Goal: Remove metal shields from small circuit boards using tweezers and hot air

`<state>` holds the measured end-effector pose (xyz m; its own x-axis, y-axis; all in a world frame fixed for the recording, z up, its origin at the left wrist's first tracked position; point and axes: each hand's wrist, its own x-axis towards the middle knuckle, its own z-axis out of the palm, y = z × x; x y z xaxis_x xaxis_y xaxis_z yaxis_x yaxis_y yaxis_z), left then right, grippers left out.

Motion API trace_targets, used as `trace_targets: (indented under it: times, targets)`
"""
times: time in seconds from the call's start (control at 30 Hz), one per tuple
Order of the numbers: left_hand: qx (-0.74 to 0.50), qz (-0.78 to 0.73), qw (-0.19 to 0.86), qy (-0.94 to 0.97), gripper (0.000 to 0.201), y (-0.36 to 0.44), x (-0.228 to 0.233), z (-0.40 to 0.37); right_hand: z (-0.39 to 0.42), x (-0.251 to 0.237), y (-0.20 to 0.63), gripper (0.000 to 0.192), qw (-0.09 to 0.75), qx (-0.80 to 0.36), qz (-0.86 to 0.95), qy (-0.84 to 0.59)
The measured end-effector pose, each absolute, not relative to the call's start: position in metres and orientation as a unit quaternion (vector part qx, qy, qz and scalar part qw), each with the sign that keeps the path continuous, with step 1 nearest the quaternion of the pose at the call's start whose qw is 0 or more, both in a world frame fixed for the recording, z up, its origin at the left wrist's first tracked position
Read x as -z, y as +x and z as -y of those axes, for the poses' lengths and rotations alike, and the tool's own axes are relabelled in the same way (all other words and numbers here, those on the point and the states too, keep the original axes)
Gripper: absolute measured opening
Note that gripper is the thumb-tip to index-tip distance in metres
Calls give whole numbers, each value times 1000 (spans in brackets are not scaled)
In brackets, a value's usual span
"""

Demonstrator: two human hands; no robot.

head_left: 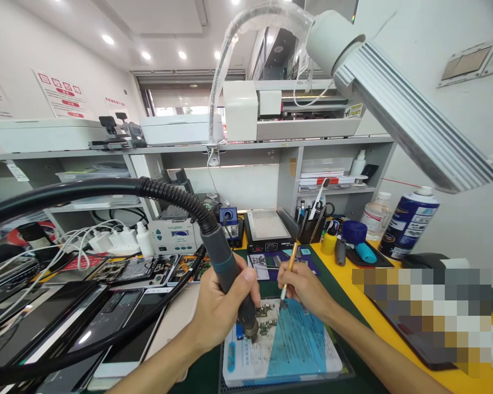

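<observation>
- The left hand (217,312) is clenched around the dark grey handle of a hot-air wand (225,268) fed by a black ribbed hose (164,194); the metal nozzle is pointed steeply down.
- The right hand (308,290) is closed in a pinch on a thin brass-coloured pair of tweezers (288,271), held near upright, tips down.
- A small metal circuit board with shielding cans (267,320) is seen lying on a blue-and-white rectangular work pad (296,345), close to the pad's far left corner.
- Key relation: the board lies between the two tools, the nozzle just at its near left side and the tweezer tips at its far right side. Contact by either tool cannot be confirmed.
- The left hand is judged the nearer to the board.
- The board's long axis cannot be told with confidence.
- The pad is carried on a dark green mat (205,377), beside the yellow tabletop (337,273) at the right.
- Opened phones (143,268) are noted toward the left edge.
</observation>
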<state>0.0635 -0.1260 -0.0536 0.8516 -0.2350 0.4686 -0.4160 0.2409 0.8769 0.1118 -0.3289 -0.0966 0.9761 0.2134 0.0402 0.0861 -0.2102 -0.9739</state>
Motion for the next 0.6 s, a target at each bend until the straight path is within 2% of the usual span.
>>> trace_targets:
  times: [0.23,0.6]
  targets:
    - [-7,282,787,550,23,60,56,129,328,95,110,15,621,-55,94,-776]
    - [-36,216,806,549,22,67,58,131,328,91,109,15,620,-63,86,-778]
